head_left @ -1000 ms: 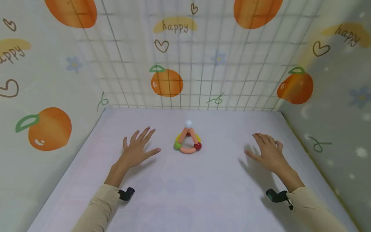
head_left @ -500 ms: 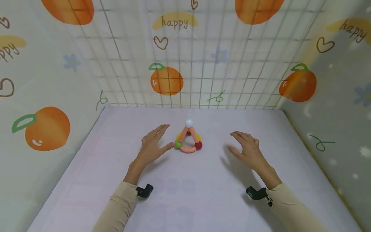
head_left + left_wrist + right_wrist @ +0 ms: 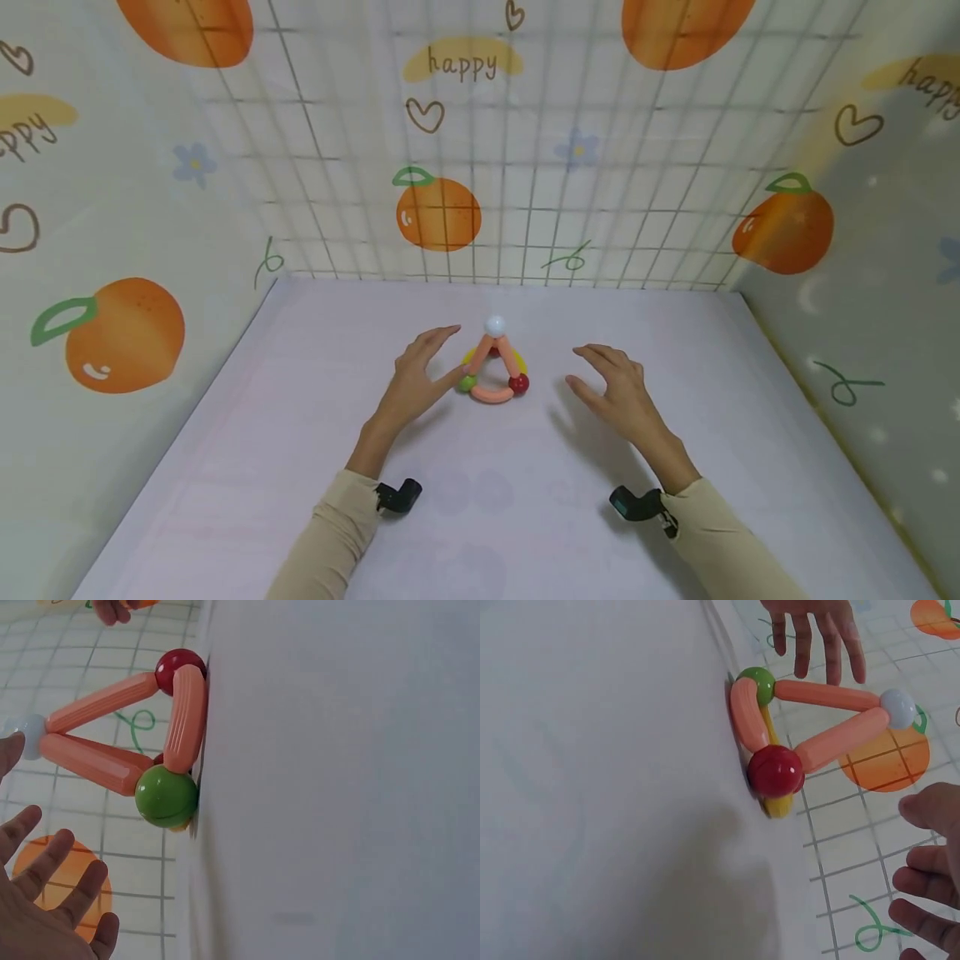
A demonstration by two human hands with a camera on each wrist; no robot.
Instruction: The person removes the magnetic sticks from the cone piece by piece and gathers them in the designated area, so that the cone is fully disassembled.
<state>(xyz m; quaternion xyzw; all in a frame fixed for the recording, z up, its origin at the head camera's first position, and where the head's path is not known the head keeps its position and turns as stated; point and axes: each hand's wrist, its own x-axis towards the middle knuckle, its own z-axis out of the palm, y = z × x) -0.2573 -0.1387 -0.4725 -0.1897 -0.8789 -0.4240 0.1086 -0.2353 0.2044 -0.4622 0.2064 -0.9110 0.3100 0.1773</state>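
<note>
A small pyramid of toy rods and balls, perhaps magnetic, stands on the white tabletop. A pale ball tops two straight pink rods. At its base, a curved pink rod links a green ball to a red ball, with yellow curved pieces behind. My left hand is just left of the pyramid, fingers spread, its thumb tip overlapping the green ball's edge in the head view. To the right, my right hand hovers apart from it, fingers loosely bent, holding nothing.
A white tabletop spreads under both hands. Behind it rises a grid panel covered by cloth printed with oranges, and side walls of similar sheeting border the table. Small black cameras sit at both wrists.
Both hands have moved inward toward the pyramid, the left from the left and the right from the right. The left fingers are less spread than before. The pyramid stays in place.
</note>
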